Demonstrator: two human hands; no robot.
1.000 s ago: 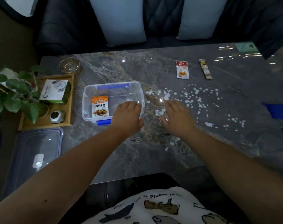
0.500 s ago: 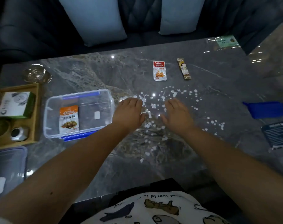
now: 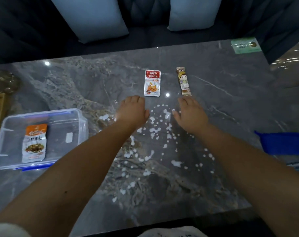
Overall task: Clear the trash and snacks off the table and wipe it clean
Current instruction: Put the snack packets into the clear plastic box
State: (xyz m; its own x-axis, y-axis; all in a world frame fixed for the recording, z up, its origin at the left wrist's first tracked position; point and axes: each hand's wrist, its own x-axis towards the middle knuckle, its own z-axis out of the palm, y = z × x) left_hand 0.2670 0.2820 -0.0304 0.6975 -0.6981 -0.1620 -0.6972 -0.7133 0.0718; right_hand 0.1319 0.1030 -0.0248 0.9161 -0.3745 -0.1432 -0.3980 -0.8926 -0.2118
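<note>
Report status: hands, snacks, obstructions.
Left hand and right hand open, empty. Red packet, brown stick just beyond fingertips; orange packet already in bin. White scraps underneath, nothing blocking.

Dim, soft-focus view; glare spots on table [image 3: 230, 103], edges warped.

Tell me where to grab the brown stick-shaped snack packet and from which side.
Pinch the brown stick packet at its near end, coming from the near side with the right hand, which hovers open just short of it. It lies flat on the table, long and narrow, pointing away, so I would lift that end edge rather than pinch across its width.
</note>
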